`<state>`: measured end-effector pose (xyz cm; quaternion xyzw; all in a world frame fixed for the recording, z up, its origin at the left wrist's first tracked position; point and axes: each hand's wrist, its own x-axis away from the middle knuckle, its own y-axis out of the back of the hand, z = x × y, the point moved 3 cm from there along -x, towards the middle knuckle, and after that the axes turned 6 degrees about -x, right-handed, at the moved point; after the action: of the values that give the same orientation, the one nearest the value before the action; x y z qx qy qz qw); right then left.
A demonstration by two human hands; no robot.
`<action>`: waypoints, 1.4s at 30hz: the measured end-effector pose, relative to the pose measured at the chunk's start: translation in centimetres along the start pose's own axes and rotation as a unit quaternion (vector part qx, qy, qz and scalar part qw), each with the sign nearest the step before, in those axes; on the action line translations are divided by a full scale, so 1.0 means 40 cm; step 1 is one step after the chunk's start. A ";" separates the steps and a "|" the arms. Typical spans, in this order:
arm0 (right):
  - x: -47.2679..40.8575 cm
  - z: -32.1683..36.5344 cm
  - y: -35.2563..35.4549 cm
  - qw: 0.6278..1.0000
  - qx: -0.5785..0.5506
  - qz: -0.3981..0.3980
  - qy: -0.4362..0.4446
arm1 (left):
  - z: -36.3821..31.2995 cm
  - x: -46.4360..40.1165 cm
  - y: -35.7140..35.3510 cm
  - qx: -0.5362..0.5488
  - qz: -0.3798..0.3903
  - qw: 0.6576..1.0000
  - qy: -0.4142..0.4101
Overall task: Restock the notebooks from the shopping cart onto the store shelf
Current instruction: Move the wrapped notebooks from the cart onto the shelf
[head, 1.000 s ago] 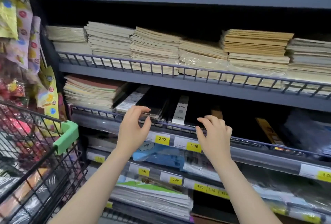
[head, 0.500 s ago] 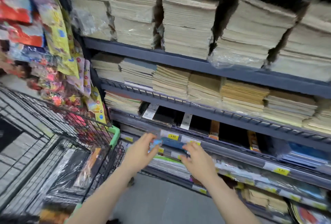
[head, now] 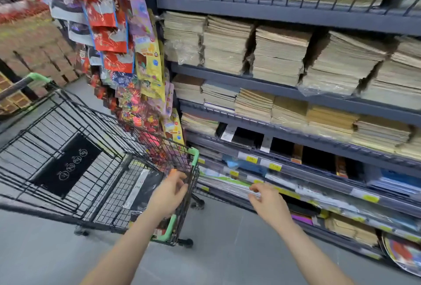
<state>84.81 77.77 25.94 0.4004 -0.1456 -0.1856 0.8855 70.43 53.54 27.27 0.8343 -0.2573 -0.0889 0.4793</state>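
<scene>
While neither hand holds anything, the left hand point(head: 169, 196) hangs over the near corner of the shopping cart point(head: 75, 159), fingers loosely curled just above the dark plastic-wrapped pack point(head: 145, 190) lying in the basket; contact with the pack or the wire rim cannot be confirmed through the motion blur. Right hand point(head: 267, 201) is out in front of the lower shelf edge, fingers slack and partly bent, nothing between them.

Cart contents: the dark wrapped pack with a white label strip, which I read as the notebooks to be shelved, sits at the basket's shelf-side end; something more lies under it near the green corner guard point(head: 169, 227), but too blurred to identify. Remaining stock count: cannot tell.

Store shelf point(head: 296, 145), just beside the cart: upper tiers are packed with tan notebook stacks point(head: 280, 54). The tier behind the yellow price tags point(head: 251, 159) shows dark gaps between a few dividers, with a short stack at its left end.

Judgement: restocking is under way but unfinished. Stock remains in the cart, gaps remain on the shelf, and the step in hand looks like a fresh pick-up by the left hand.
</scene>
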 end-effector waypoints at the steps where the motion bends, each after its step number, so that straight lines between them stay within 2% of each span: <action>1: 0.003 0.021 -0.018 1.000 -0.008 -0.004 -0.009 | 0.040 0.003 0.017 -0.004 0.005 1.000 0.004; 9: 0.060 0.219 -0.284 0.987 -0.096 -0.039 -0.120 | 0.384 -0.003 0.187 -0.023 0.052 0.998 -0.002; 14: 0.073 0.321 -0.384 0.976 -0.126 -0.043 -0.172 | 0.463 -0.071 0.224 -0.012 0.077 0.997 -0.005; 18: 0.026 0.365 -0.428 0.972 -0.148 -0.051 -0.172 | 0.498 -0.146 0.188 -0.001 0.108 0.994 -0.008; 25: -0.153 0.455 -0.632 0.967 -0.187 0.039 -0.171 | 0.634 -0.277 0.105 0.057 0.095 0.992 0.063; 30: -0.246 0.429 -0.812 0.959 -0.144 0.039 -0.241 | 0.805 -0.389 -0.021 0.044 0.160 0.981 0.101; 35: -0.332 0.332 -0.980 0.936 -0.084 0.006 -0.341 | 1.006 -0.475 -0.190 -0.058 0.230 0.967 0.098; 39: -0.387 0.248 -1.095 0.911 0.004 0.035 -0.410 | 1.163 -0.495 -0.314 -0.107 0.244 0.957 0.114; 42: -0.401 0.220 -1.144 0.900 0.075 0.028 -0.429 | 1.177 -0.466 -0.337 -0.051 0.238 0.956 0.161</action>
<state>57.29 51.20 -5.12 0.3428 -0.5359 -0.3026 0.7098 40.60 33.11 -10.68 0.7265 -0.3630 0.1504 0.5637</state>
